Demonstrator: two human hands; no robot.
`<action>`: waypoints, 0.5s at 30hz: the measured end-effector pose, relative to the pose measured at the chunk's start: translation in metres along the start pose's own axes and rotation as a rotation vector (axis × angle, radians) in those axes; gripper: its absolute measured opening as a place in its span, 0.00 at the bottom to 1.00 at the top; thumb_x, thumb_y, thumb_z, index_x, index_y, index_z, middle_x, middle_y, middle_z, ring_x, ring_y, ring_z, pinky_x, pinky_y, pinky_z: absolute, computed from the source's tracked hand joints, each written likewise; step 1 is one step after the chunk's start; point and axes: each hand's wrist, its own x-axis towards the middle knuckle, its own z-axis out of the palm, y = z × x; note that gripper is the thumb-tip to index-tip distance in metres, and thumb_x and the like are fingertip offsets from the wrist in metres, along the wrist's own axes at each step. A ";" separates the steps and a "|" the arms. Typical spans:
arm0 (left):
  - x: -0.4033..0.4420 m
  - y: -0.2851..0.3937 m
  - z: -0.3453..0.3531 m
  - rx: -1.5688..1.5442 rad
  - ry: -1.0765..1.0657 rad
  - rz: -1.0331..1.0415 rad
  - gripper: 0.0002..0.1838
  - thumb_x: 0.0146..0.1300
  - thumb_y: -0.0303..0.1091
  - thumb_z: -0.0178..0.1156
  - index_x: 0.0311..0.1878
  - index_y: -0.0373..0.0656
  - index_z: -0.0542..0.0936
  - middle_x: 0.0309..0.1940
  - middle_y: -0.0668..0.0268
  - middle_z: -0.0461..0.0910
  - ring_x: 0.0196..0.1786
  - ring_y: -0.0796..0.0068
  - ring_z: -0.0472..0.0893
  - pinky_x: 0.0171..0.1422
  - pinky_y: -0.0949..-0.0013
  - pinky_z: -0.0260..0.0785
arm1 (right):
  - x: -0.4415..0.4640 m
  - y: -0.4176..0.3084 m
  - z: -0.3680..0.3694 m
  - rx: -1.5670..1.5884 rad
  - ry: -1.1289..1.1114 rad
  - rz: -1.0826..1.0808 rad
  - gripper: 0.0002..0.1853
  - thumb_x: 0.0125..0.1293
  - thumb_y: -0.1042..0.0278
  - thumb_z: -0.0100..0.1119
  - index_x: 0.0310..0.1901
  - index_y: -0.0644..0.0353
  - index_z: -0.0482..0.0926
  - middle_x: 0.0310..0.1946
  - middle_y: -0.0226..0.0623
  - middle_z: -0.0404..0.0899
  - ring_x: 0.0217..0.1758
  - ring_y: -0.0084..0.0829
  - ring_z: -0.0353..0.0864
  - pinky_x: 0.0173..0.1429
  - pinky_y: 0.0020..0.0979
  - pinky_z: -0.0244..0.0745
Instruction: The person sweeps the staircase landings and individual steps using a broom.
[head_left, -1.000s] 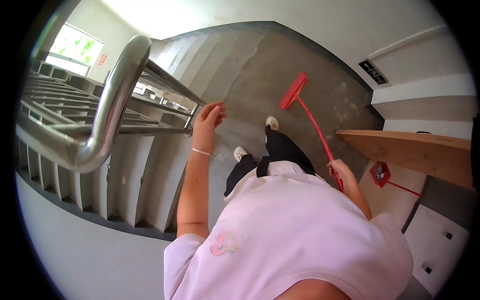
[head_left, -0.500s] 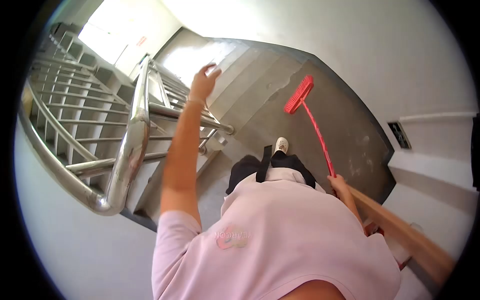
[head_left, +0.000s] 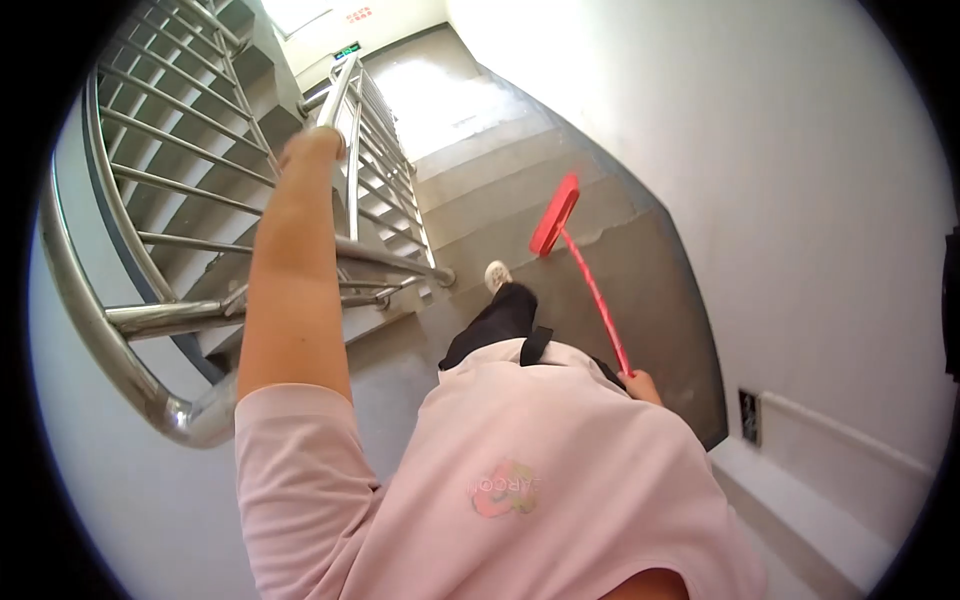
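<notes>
Left hand (head_left: pixel 315 147) now at tubular metal handrail (head_left: pixel 341 92)

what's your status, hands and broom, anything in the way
Left hand at steel handrail, grip blurred. Right hand closed on red broom, held out past visible shoe. Handrail on left, wall on right.

The left arm (head_left: pixel 295 280) stretches forward almost straight, its left hand (head_left: pixel 315 146) blurred at the far end — while the right hand (head_left: pixel 643 387) sits low beside the waist, fingers curled closed, its forearm hidden.
</notes>
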 end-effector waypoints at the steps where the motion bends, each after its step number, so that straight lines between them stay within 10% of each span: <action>1: -0.027 0.003 -0.001 0.018 -0.020 -0.054 0.31 0.47 0.50 0.49 0.53 0.43 0.62 0.48 0.58 0.66 0.48 0.63 0.69 0.50 0.65 0.63 | 0.015 0.001 -0.003 -0.088 0.027 -0.083 0.15 0.49 0.60 0.52 0.27 0.67 0.71 0.17 0.38 0.71 0.14 0.28 0.68 0.17 0.29 0.63; 6: 0.017 0.024 0.037 0.108 -0.037 -0.346 0.31 0.54 0.48 0.46 0.57 0.41 0.54 0.54 0.55 0.56 0.50 0.49 0.64 0.44 0.42 0.60 | 0.063 -0.051 -0.022 -0.363 0.025 -0.186 0.16 0.48 0.60 0.52 0.27 0.69 0.73 0.19 0.42 0.73 0.16 0.34 0.72 0.21 0.32 0.66; 11: 0.069 -0.017 0.066 -0.224 -0.183 -0.066 0.46 0.42 0.40 0.56 0.61 0.49 0.38 0.49 0.53 0.64 0.50 0.64 0.68 0.52 0.68 0.61 | 0.087 -0.126 -0.034 -0.417 -0.097 -0.169 0.17 0.48 0.59 0.49 0.26 0.69 0.72 0.14 0.44 0.71 0.16 0.34 0.73 0.19 0.33 0.65; 15: 0.045 -0.015 0.044 -0.276 -0.210 -0.114 0.40 0.46 0.37 0.49 0.61 0.49 0.40 0.50 0.55 0.65 0.51 0.63 0.67 0.54 0.66 0.58 | 0.121 -0.177 -0.025 -0.494 -0.205 -0.109 0.18 0.52 0.56 0.46 0.27 0.69 0.71 0.13 0.40 0.68 0.13 0.32 0.69 0.16 0.32 0.63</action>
